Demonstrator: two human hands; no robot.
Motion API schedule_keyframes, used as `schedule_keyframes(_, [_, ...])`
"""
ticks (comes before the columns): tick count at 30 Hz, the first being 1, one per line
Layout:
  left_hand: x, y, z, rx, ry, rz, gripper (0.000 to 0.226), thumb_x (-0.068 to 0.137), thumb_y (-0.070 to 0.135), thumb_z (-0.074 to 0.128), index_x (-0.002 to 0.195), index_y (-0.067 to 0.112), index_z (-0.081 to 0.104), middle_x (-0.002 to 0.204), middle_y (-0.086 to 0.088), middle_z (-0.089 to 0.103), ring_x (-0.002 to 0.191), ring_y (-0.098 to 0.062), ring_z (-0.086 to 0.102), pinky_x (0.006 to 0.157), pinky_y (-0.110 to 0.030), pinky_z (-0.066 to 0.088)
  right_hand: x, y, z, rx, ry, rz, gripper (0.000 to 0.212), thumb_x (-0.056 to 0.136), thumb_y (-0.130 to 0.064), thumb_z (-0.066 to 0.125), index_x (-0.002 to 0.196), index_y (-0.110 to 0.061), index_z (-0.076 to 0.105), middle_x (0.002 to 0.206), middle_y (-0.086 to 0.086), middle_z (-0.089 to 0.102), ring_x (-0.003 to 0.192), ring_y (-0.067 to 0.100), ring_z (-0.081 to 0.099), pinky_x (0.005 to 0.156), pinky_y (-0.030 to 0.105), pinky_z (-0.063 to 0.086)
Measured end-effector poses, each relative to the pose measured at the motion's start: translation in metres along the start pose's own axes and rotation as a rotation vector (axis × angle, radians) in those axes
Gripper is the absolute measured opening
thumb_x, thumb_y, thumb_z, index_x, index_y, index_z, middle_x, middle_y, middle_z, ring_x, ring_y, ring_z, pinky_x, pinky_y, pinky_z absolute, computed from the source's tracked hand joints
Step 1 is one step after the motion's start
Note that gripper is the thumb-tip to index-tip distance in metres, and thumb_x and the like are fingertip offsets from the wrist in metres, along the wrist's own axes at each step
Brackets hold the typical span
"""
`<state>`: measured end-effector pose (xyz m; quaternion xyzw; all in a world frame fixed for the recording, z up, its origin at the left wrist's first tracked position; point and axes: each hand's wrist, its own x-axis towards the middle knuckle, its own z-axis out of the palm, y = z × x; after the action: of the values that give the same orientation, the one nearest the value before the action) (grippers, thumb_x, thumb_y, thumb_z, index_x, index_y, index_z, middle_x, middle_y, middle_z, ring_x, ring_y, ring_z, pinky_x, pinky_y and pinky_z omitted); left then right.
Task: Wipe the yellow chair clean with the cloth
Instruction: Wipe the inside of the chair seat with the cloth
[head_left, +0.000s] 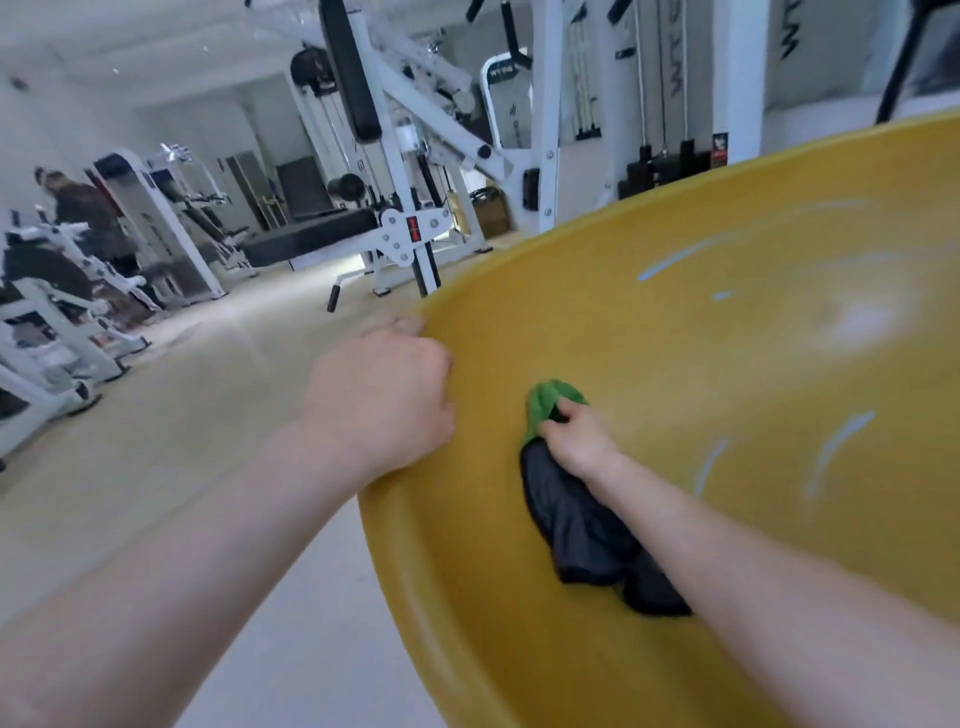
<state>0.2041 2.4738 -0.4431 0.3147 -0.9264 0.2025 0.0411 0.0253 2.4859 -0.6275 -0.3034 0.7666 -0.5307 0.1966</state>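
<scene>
1. Gym room beyond both grips: pale floor (197, 374) open left of the left-hand hold, white exercise machines (395, 156) well past it, a person (83, 202) far left.
2. Under the right-hand grip: yellow chair (727, 364), a smooth curved shell, pale streaks (841, 441) right of that grip.
3. Left of the cloth, at the chair's edge: left hand (379, 400), fingers curled over and clamped on it.
4. Inside the shell, near that edge: cloth (576, 525), green and dark, bunched, clutched in right hand (579, 441), touching the surface.

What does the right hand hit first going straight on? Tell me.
Likely the left hand gripping the yellow chair's rim; the right hand, holding the cloth, points across bare seat toward it.
</scene>
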Motion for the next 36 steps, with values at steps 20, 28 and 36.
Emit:
schedule_keyframes(20, [0.141,0.038,0.045,0.384,-0.053,0.075,0.055,0.090,0.014,0.051,0.142,0.009,0.032,0.152,-0.037,0.007,0.139,-0.052,0.016,0.108,-0.058,0.030,0.004,-0.004,0.016,-0.255,0.050,-0.357,0.054,0.094,-0.025,0.040,0.147,-0.021,0.034,0.140,0.017,0.029,0.114,0.038,0.051,0.103,0.036,0.041])
schedule_keyframes(28, [0.186,0.017,0.060,0.201,0.022,0.233,0.075,0.086,0.005,0.058,0.148,0.014,0.017,0.155,-0.031,-0.004,0.145,-0.044,0.005,0.115,-0.055,0.019,0.070,0.021,-0.036,-0.378,0.267,0.016,0.064,0.096,-0.018,0.040,0.153,-0.029,0.013,0.145,0.020,0.020,0.102,0.041,0.055,0.088,0.035,0.044])
schedule_keyframes(36, [0.214,-0.012,0.072,0.118,0.098,0.347,0.092,0.081,0.007,0.067,0.152,0.030,0.013,0.159,-0.021,0.000,0.146,-0.039,0.008,0.116,-0.051,0.014,-0.054,-0.028,0.035,-0.354,-0.283,-0.333,0.058,0.093,-0.017,0.046,0.147,-0.034,0.031,0.129,0.002,0.033,0.103,0.032,0.056,0.094,0.034,0.048])
